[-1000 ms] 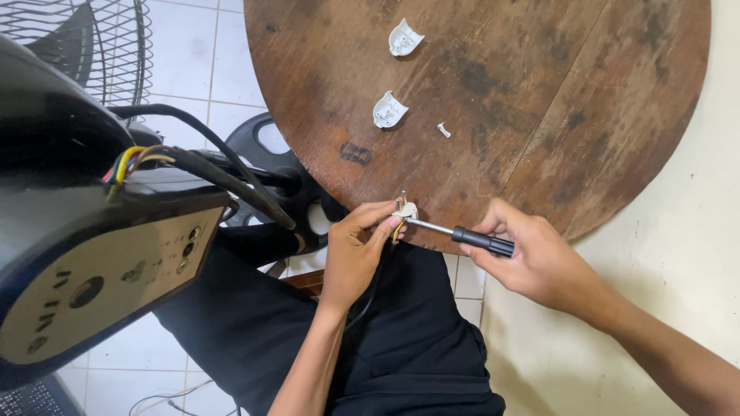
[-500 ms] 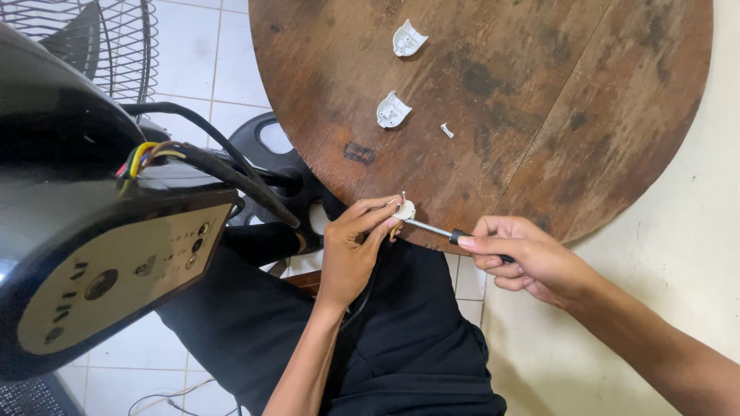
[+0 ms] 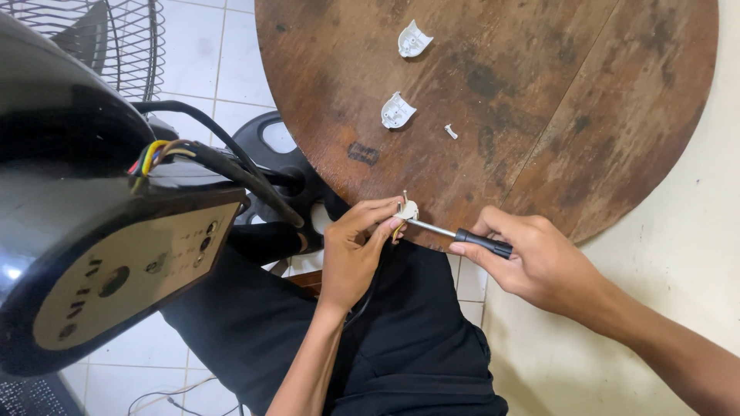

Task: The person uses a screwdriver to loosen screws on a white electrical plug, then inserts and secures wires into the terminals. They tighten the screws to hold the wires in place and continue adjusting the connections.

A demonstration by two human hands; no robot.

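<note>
My left hand (image 3: 353, 248) pinches a small white plug part (image 3: 408, 209) with metal pins and coloured wires at the near edge of the round wooden table (image 3: 539, 92). My right hand (image 3: 539, 262) grips a black-handled screwdriver (image 3: 462, 233), and its metal tip is set against the plug part. Two white plastic plug cover halves (image 3: 397, 110) (image 3: 414, 38) lie apart on the table top. A small white screw (image 3: 451, 132) rests to the right of the nearer half.
A black fan housing with a beige control panel (image 3: 116, 270) fills the left, with a black cable (image 3: 231, 162) and coloured wires coming out. A wire fan grille (image 3: 100, 38) stands on the tiled floor behind. My dark-clothed lap (image 3: 401, 347) is below.
The view has shifted slightly. My right hand has slid a little along the screwdriver handle while the tip stays on the plug part. The left hand holds still.
</note>
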